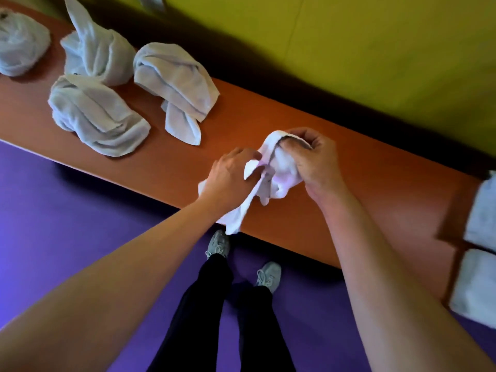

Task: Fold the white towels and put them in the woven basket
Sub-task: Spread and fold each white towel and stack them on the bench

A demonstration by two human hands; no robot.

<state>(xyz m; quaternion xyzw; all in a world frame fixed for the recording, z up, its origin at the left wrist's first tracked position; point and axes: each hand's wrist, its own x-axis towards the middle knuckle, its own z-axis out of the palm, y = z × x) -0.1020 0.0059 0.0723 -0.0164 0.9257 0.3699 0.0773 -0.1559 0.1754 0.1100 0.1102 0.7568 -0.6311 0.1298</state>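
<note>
1. Towel (pixel 279 178), gripped in both hands: white terry cloth, soft, nappy, matt.
2. Loose towels (pixel 96 114) on the counter: the same fluffy white cloth, crumpled, with flat-woven hems.
3. Folded towels (pixel 480 218) at the right edge: white cloth, blurred, with a fine matt pile.
4. Counter (pixel 349 200): smooth orange-brown top, wood-like, with a faint satin sheen.
5. Floor (pixel 67 224): smooth purple surface, matt.
6. Wall (pixel 375 63): flat yellow-green, matt.
7. Trousers (pixel 204 304): dark matt cloth.
8. Shoes (pixel 268 275): pale, laced, matt.

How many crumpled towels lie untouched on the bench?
4, all left of the hands: one at the far left edge, one upright, one in front of it, one nearest the hands. More may lie out of frame.
</note>
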